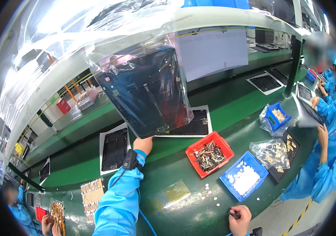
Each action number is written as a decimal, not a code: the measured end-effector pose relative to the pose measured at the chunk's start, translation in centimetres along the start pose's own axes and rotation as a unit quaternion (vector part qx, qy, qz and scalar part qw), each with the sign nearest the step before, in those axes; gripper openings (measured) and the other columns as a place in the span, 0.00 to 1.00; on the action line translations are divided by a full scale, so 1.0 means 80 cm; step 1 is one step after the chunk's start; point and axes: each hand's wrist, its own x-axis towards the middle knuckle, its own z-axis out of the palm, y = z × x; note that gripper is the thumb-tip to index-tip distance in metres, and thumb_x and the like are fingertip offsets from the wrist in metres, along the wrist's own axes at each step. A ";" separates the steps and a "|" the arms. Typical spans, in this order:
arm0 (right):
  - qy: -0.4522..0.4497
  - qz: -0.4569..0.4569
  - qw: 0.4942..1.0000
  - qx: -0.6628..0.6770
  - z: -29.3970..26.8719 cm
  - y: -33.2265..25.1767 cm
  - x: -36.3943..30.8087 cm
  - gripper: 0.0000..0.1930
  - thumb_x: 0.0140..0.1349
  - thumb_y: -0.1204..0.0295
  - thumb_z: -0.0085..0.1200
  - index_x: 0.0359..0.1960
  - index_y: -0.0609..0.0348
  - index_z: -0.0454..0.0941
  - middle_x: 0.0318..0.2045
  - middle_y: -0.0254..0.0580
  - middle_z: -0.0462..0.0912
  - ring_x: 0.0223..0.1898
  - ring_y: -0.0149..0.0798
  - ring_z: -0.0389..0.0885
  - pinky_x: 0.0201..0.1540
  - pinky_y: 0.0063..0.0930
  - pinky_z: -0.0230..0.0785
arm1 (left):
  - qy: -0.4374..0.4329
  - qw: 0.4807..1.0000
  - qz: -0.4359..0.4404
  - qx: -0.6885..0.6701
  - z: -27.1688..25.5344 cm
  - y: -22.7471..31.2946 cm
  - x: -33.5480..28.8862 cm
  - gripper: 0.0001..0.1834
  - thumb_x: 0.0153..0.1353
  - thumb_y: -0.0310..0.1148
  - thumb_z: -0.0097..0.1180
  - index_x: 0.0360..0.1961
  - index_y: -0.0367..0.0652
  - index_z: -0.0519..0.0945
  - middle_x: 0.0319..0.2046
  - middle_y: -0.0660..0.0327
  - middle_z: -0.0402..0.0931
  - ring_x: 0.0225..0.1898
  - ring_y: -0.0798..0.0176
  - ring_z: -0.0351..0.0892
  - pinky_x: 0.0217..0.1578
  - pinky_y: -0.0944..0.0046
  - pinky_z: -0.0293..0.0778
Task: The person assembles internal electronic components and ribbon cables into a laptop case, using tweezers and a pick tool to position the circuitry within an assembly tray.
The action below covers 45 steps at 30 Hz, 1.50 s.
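Observation:
My left hand (143,145) reaches forward in a blue sleeve with a dark band at the wrist. Its fingers are hidden behind a black tablet-like housing (148,94) hanging in a clear plastic bag. Beyond it, a similar black housing (195,126) lies on a white backing, close to the hidden fingers; whether they touch it I cannot tell. Near the bench's front edge, my right hand (240,221) is closed around a small black part (234,214), too small to name. Several small white pieces with thin leads (207,192) lie beyond that hand.
A red bin (189,151) holds dark small parts; a blue bin (225,185) holds white pieces. A yellowish sheet (175,193) and a card of small parts (92,196) lie on the green bench (156,167). Another housing (115,149) sits left. Co-workers (329,157) work at right and lower left.

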 end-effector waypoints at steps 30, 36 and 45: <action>0.028 0.031 0.997 0.063 0.006 0.037 -0.008 0.04 0.53 0.83 0.51 0.30 0.65 0.72 0.30 0.36 0.71 0.30 0.25 0.70 0.31 0.15 0.63 | -0.007 0.730 -0.162 -0.664 -0.424 -0.029 -0.207 0.18 0.51 0.30 0.58 0.42 0.35 0.72 0.36 0.57 0.77 0.39 0.62 0.77 0.42 0.64 0.72; 0.063 0.047 0.994 0.080 0.005 0.032 -0.008 0.04 0.56 0.79 0.52 0.32 0.65 0.72 0.28 0.31 0.74 0.29 0.22 0.70 0.33 0.15 0.64 | -0.449 0.547 -0.174 -0.685 -0.327 0.078 -0.210 0.19 0.54 0.24 0.56 0.49 0.35 0.72 0.42 0.62 0.75 0.44 0.68 0.72 0.48 0.66 0.67; 0.042 0.016 0.997 0.069 0.011 0.039 -0.008 0.04 0.57 0.80 0.53 0.32 0.65 0.72 0.29 0.32 0.75 0.31 0.22 0.72 0.34 0.15 0.64 | -0.545 0.508 -0.054 -0.665 -0.317 0.071 -0.241 0.18 0.57 0.29 0.54 0.48 0.34 0.72 0.41 0.62 0.75 0.42 0.68 0.71 0.45 0.66 0.68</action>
